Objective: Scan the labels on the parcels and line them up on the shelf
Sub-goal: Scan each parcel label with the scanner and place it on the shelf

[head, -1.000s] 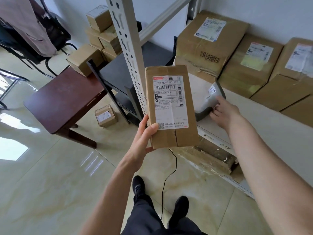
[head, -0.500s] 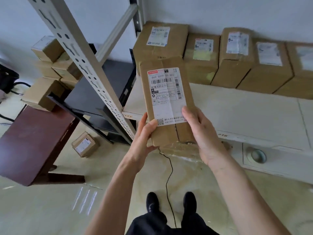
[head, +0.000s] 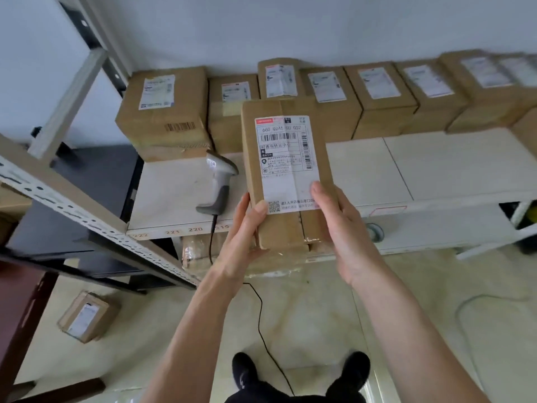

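I hold a flat brown parcel (head: 286, 181) upright in front of the white shelf (head: 421, 170), its white barcode label facing me. My left hand (head: 242, 231) grips its lower left edge with the thumb on the front. My right hand (head: 337, 225) grips the lower right side, fingers over the label's corner. A grey handheld scanner (head: 219, 184) lies on the shelf just left of the parcel, its black cable hanging to the floor. Several labelled cardboard parcels (head: 377, 94) stand in a row along the shelf's back against the wall.
A perforated metal shelf upright (head: 87, 216) slants across the left. A dark red table (head: 20, 312) stands at the lower left, with a small parcel (head: 87, 315) on the tiled floor beside it. More boxes (head: 200, 254) sit under the shelf. My feet (head: 299, 376) are below.
My right hand left the scanner on the shelf and took hold of the parcel's right side. My view swung right, so the whole row of parcels on the shelf shows.
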